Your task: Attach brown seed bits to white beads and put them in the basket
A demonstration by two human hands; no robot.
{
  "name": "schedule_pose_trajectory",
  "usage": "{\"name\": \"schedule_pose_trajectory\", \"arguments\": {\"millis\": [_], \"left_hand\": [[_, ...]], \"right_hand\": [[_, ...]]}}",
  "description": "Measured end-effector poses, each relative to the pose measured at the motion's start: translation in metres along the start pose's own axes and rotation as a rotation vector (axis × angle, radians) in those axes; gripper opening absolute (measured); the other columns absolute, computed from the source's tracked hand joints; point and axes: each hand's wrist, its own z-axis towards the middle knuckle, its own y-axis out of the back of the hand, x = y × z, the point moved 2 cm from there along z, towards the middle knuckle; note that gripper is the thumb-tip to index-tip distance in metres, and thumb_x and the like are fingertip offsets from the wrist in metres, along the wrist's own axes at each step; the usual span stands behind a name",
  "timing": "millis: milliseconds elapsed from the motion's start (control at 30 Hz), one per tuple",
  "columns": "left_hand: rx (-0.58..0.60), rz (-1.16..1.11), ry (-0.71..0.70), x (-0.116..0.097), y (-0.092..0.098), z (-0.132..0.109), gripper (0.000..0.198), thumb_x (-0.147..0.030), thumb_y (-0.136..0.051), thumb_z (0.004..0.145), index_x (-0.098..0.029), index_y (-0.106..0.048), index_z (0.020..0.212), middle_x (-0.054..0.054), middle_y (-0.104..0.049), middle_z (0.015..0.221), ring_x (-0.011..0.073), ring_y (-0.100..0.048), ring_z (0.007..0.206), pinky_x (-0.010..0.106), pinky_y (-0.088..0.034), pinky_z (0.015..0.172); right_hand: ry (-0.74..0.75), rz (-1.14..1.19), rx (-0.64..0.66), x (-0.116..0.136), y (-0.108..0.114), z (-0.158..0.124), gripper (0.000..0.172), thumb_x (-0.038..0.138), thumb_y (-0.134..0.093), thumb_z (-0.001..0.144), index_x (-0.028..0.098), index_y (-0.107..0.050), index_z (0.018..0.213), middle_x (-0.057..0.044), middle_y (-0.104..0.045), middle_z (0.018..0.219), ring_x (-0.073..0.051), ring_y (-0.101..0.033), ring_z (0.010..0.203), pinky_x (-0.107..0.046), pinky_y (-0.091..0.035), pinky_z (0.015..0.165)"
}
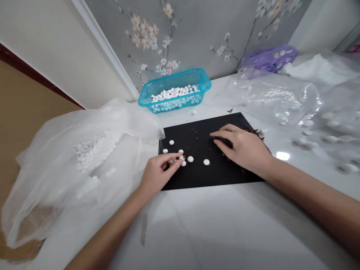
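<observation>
My left hand (161,170) is at the left part of a black mat (191,178), thumb and fingertips pinched on a small white ball (182,158). Several like it lie close by, among them a loose white ball (190,159) just right of the fingertips and another white ball (206,162) nearer the middle. Over the mat's right side hovers my right hand (236,146), its thumb and index finger apart with nothing visible between them. Reddish-brown thin bits (253,131) lie beyond and partly under it.
A blue plastic basket (174,80) of white balls stands against the flowered wall. On the left, a translucent bag (50,150) holds more balls. Clear plastic bags (270,90), a purple packet (270,60) and scattered white pieces (347,168) cover the right of the white table (225,225).
</observation>
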Motion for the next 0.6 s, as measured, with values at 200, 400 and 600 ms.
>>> {"name": "schedule_pose_trajectory", "arguments": {"millis": [200, 400, 600], "left_hand": [[0.022, 0.173, -0.068, 0.004, 0.000, 0.001, 0.028, -0.036, -0.057, 0.083, -0.026, -0.069, 0.105, -0.003, -0.056, 0.063, 0.0075, -0.042, 0.055, 0.022, -0.032, 0.053], [0.012, 0.309, -0.069, 0.000, 0.007, 0.004, 0.032, -0.040, -0.054, 0.084, -0.027, -0.065, 0.110, -0.004, -0.059, 0.066, 0.0077, -0.044, 0.054, 0.021, -0.035, 0.054], [-0.219, 0.793, 0.063, -0.006, 0.097, 0.011, 0.025, -0.044, -0.053, 0.081, -0.029, -0.069, 0.091, -0.002, -0.066, 0.077, 0.0117, -0.051, 0.057, 0.025, -0.035, 0.054]], "right_hand": [[0.017, -0.051, 0.007, -0.004, -0.004, -0.001, 0.021, 0.019, -0.049, 0.086, 0.021, -0.070, 0.089, 0.000, -0.067, 0.097, -0.014, -0.063, 0.070, -0.024, -0.041, 0.054], [0.015, -0.056, -0.008, -0.003, -0.003, 0.000, 0.015, 0.021, -0.051, 0.085, 0.021, -0.065, 0.081, 0.001, -0.066, 0.091, -0.012, -0.061, 0.065, -0.023, -0.035, 0.048], [0.015, -0.033, -0.092, 0.001, 0.000, -0.003, 0.011, 0.023, -0.051, 0.085, 0.020, -0.061, 0.081, 0.001, -0.065, 0.088, -0.009, -0.056, 0.057, -0.022, -0.032, 0.044]]}}
